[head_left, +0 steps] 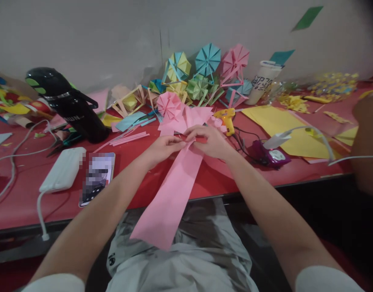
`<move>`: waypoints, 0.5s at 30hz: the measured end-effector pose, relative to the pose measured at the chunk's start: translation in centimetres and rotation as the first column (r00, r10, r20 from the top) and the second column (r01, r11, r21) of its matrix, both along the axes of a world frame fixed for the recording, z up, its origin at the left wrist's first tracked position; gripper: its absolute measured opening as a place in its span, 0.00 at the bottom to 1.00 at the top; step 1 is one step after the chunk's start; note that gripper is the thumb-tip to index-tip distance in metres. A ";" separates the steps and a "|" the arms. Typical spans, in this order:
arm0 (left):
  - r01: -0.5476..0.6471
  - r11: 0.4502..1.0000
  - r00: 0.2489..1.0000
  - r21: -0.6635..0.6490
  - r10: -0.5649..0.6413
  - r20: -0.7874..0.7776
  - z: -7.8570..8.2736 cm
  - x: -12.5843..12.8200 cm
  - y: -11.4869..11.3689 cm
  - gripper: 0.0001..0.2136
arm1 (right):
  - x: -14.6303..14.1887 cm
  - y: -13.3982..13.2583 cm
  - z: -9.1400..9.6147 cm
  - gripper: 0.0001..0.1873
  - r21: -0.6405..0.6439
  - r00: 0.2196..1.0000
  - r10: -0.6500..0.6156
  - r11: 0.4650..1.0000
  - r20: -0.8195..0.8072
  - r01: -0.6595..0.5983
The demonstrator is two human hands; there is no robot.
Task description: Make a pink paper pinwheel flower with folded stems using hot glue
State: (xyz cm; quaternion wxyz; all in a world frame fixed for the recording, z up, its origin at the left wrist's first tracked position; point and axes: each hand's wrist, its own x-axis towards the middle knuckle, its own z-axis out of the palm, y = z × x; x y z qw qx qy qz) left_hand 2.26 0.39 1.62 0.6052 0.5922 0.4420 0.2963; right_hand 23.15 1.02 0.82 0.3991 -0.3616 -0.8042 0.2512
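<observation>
A long pink paper strip (174,194) slants from my fingers over the table edge toward my lap. My left hand (165,150) pinches its top end from the left. On the other side, my right hand (212,142) grips the same end, its fingers curled over the paper. The fingertips of both hands nearly meet there, and they partly hide the fold. Just behind the hands lie folded pink paper pieces (186,117) and a pink pleated paper wheel (169,106).
A yellow glue gun (227,119) lies right of my hands, near a purple power socket (271,155) and yellow paper sheets (280,129). To the left are a black bottle (69,107), a white power bank (63,169) and a phone (98,178). Several paper wheels (208,60) stand behind.
</observation>
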 end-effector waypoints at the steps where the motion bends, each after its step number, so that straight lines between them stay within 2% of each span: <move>1: -0.019 1.000 0.999 0.008 0.018 0.043 -0.4 0.2 0.4 0.17 | -0.4 0.4 -0.2 0.12 -0.009 1.000 0.010 1.000 -0.029 -0.010; 3: -0.117 0.992 0.988 0.038 0.113 0.105 -1.1 0.5 1.0 0.17 | -1.0 1.3 -0.8 0.18 -0.064 0.993 -0.027 0.998 -0.115 0.020; 5: -0.218 0.973 0.969 0.074 0.206 0.138 -1.7 0.6 1.5 0.17 | -1.1 1.9 -1.4 0.21 -0.181 0.973 -0.124 0.980 -0.194 0.088; 7: -0.303 0.946 0.946 0.114 0.284 0.156 -2.3 0.6 1.8 0.17 | -1.0 2.1 -2.0 0.19 -0.326 0.952 -0.198 0.938 -0.233 0.115; 9: -0.349 0.924 0.931 0.155 0.324 0.167 -2.8 0.8 1.8 0.16 | -1.0 1.9 -2.2 0.18 -0.429 0.941 -0.222 0.898 -0.255 0.095; 11: -0.354 0.919 0.928 0.174 0.324 0.183 -3.0 1.0 1.7 0.15 | -1.2 1.5 -2.2 0.20 -0.462 0.939 -0.203 0.885 -0.278 0.055; 15: -0.339 0.926 0.923 0.165 0.294 0.249 -3.1 1.2 1.3 0.17 | -1.8 0.8 -1.7 0.22 -0.418 0.949 -0.156 0.908 -0.273 0.029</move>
